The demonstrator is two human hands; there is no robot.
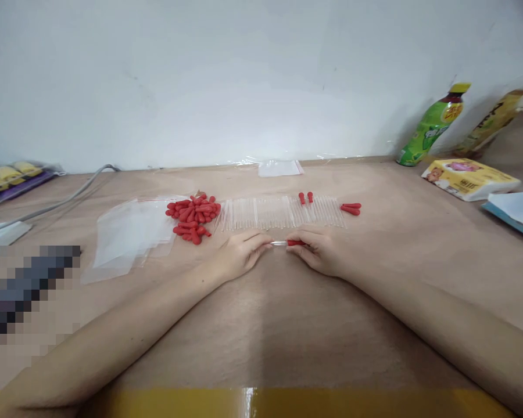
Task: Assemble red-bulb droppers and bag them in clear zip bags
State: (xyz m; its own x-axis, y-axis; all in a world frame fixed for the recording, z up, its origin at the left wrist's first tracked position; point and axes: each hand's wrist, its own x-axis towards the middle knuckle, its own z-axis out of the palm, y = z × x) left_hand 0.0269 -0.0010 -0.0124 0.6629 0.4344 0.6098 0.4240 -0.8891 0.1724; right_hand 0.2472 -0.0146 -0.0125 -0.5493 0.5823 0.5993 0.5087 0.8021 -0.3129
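My left hand (248, 251) is closed round one end of a clear glass dropper tube (279, 243). Facing it, my right hand (314, 249) pinches a red rubber bulb (293, 242) at the tube's other end; how far the tube sits inside the bulb cannot be made out. Behind both hands lies a row of clear glass tubes (272, 213), with two red bulbs (305, 198) at the far ends of tubes in its right part. A heap of red rubber bulbs (196, 212) is left of the row. Two more red bulbs (351, 208) lie to its right.
Clear plastic bags (124, 235) lie left of the heap, and a small bag (280, 168) lies by the wall. A green bottle (433, 128) and a yellow tissue pack (470, 179) stand at the right. A grey cable (78, 194) crosses the left side.
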